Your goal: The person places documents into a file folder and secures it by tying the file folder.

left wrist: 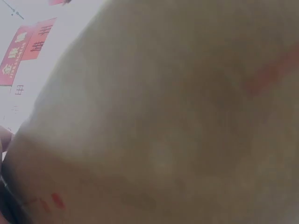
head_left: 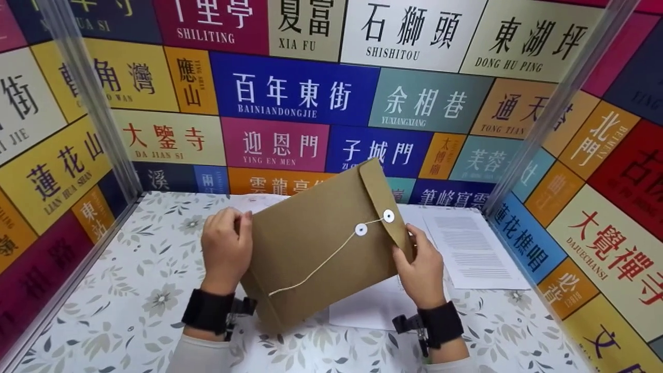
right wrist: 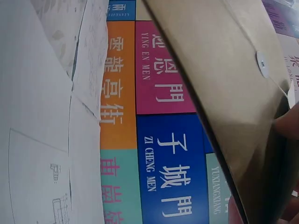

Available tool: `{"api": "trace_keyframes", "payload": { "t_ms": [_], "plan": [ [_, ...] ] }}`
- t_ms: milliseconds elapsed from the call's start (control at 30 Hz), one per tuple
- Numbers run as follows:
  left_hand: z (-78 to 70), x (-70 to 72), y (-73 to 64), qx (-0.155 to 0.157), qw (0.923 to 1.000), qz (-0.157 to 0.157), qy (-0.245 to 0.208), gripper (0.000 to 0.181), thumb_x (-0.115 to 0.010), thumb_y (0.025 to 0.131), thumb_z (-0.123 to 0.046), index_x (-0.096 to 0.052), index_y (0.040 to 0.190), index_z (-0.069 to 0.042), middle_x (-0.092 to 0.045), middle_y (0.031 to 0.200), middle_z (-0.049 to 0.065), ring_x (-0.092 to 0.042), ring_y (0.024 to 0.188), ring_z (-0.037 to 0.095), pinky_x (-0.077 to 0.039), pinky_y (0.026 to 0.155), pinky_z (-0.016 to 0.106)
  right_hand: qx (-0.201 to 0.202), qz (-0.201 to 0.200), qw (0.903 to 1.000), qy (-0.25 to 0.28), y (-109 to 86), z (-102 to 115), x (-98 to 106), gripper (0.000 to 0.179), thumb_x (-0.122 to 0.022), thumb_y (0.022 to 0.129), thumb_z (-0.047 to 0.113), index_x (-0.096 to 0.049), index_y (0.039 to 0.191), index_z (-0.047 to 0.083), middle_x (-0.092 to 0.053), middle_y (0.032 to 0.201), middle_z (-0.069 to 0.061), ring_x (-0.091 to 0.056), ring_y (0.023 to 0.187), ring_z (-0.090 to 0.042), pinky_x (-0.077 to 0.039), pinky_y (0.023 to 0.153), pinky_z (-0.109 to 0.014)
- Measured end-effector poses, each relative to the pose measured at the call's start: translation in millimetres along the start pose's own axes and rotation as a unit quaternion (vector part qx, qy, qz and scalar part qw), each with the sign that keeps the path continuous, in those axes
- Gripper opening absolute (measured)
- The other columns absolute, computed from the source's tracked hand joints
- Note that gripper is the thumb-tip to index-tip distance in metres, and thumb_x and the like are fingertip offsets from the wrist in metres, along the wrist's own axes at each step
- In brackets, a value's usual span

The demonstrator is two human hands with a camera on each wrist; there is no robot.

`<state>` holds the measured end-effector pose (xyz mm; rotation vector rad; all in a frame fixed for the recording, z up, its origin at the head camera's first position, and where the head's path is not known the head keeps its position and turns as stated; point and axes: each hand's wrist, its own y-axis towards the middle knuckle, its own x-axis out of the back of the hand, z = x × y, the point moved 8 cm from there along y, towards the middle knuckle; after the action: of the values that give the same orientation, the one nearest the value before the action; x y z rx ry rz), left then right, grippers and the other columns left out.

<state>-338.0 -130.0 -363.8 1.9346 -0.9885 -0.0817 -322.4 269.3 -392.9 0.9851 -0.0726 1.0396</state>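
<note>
A brown string-tie envelope (head_left: 311, 243) is held up tilted above the table, its flap (head_left: 380, 199) side to the right. Two white button discs (head_left: 361, 229) sit at the flap, and a pale string (head_left: 316, 269) runs from them across the front, its end lying near the lower left. My left hand (head_left: 225, 251) grips the left edge, with fingers partly hidden. At the right edge, below the flap, my right hand (head_left: 422, 267) pinches the envelope, thumb in front. Blurred brown envelope surface (left wrist: 163, 102) fills most of the left wrist view.
Printed sheets (head_left: 476, 254) lie on the table at the right, and another white sheet (head_left: 362, 311) is partly under the envelope. Line drawings mark a sheet (right wrist: 37, 154) in the right wrist view. Lettered panels (head_left: 295, 88) surround the floral-patterned table (head_left: 129, 290).
</note>
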Motion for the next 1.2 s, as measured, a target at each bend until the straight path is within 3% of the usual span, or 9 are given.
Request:
{"api": "trace_keyframes", "payload": {
  "t_ms": [167, 267, 400, 567, 733, 833, 933, 1033, 1200],
  "plan": [
    [7.3, 4.9, 2.6, -0.015, 0.9995, -0.013, 0.026, 0.026, -0.063, 0.103, -0.016, -0.059, 0.082, -0.001, -0.06, 0.079, 0.017, -0.052, 0.078, 0.039, -0.04, 0.077, 0.049, -0.028, 0.023, 0.9956, 0.086, -1.7, -4.9, -4.7, 0.028, -0.055, 0.107, 0.009, -0.068, 0.129, -0.002, -0.074, 0.105, -0.015, -0.069, 0.091, -0.025, -0.053, 0.077, -0.03],
    [14.5, 6.5, 5.1, -0.037, 0.9973, -0.023, 0.059, 0.024, -0.063, 0.102, -0.015, -0.06, 0.084, 0.001, -0.061, 0.081, 0.019, -0.052, 0.079, 0.042, -0.04, 0.079, 0.052, -0.074, 0.049, 0.9807, 0.174, -3.5, -9.5, -10.8, 0.035, -0.043, 0.112, 0.011, -0.065, 0.131, -0.007, -0.071, 0.119, -0.021, -0.065, 0.109, -0.028, -0.05, 0.091, -0.025],
    [32.7, 11.2, 8.4, -0.029, 0.9944, -0.03, 0.097, 0.025, -0.067, 0.101, -0.018, -0.062, 0.085, 0.001, -0.062, 0.082, 0.02, -0.051, 0.081, 0.044, -0.04, 0.077, 0.055, -0.167, 0.101, 0.9249, 0.326, -10.7, -12.4, -31.1, 0.044, -0.034, 0.114, 0.014, -0.052, 0.143, -0.013, -0.064, 0.132, -0.026, -0.062, 0.121, -0.025, -0.049, 0.101, -0.027],
    [62.5, 19.4, 8.1, 0.034, 0.993, -0.027, 0.11, 0.027, -0.068, 0.1, -0.023, -0.065, 0.087, 0.0, -0.065, 0.086, 0.021, -0.053, 0.085, 0.046, -0.041, 0.071, 0.058, -0.281, 0.133, 0.848, 0.429, -27.9, -11.9, -61.5, 0.041, -0.037, 0.115, 0.023, -0.055, 0.138, -0.006, -0.068, 0.101, -0.014, -0.067, 0.086, -0.022, -0.058, 0.074, -0.038],
    [85.3, 25.5, 4.5, 0.118, 0.9855, -0.011, 0.122, 0.03, -0.065, 0.102, -0.028, -0.069, 0.095, 0.001, -0.067, 0.094, 0.024, -0.055, 0.095, 0.049, -0.04, 0.079, 0.062, -0.297, 0.167, 0.8287, 0.444, -42.5, -1.5, -85.2, 0.043, -0.036, 0.115, 0.025, -0.051, 0.143, -0.004, -0.068, 0.1, -0.012, -0.067, 0.085, -0.024, -0.058, 0.073, -0.041],
    [90.8, 25.3, 1.5, 0.184, 0.9717, 0.032, 0.144, 0.043, -0.063, 0.102, -0.036, -0.066, 0.117, 0.004, -0.061, 0.124, 0.032, -0.048, 0.121, 0.055, -0.033, 0.099, 0.072, -0.283, 0.182, 0.8268, 0.451, -49.7, 5.5, -96.2, 0.046, -0.035, 0.115, 0.025, -0.047, 0.147, -0.006, -0.068, 0.101, -0.013, -0.068, 0.085, -0.024, -0.059, 0.072, -0.041],
    [79.9, 16.5, -3.1, 0.228, 0.9565, 0.095, 0.156, 0.064, -0.063, 0.1, -0.043, -0.051, 0.142, 0.005, -0.035, 0.155, 0.038, -0.024, 0.144, 0.061, -0.012, 0.11, 0.083, -0.279, 0.189, 0.8199, 0.463, -57.4, 11.4, -105.8, 0.047, -0.033, 0.115, 0.024, -0.045, 0.148, -0.006, -0.068, 0.103, -0.013, -0.068, 0.087, -0.024, -0.059, 0.072, -0.04],
    [53.1, -4.7, -13.4, 0.217, 0.951, 0.168, 0.142, 0.08, -0.064, 0.099, -0.047, -0.039, 0.154, 0.004, -0.02, 0.162, 0.04, -0.014, 0.149, 0.062, -0.01, 0.112, 0.083, -0.286, 0.195, 0.8105, 0.473, -68.5, 18.6, -116.9, 0.048, -0.032, 0.115, 0.025, -0.042, 0.151, -0.005, -0.068, 0.106, -0.013, -0.068, 0.089, -0.024, -0.059, 0.074, -0.041],
    [5.7, -49.7, -48.9, 0.17, 0.9306, 0.303, 0.116, 0.088, -0.067, 0.095, -0.05, -0.037, 0.157, 0.006, -0.025, 0.162, 0.037, -0.022, 0.149, 0.058, -0.023, 0.116, 0.074, -0.296, 0.203, 0.7986, 0.483, -91.8, 32.5, -139.5, 0.047, -0.03, 0.115, 0.022, -0.04, 0.152, -0.005, -0.069, 0.112, -0.015, -0.069, 0.094, -0.026, -0.06, 0.079, -0.044]
  ]
}}
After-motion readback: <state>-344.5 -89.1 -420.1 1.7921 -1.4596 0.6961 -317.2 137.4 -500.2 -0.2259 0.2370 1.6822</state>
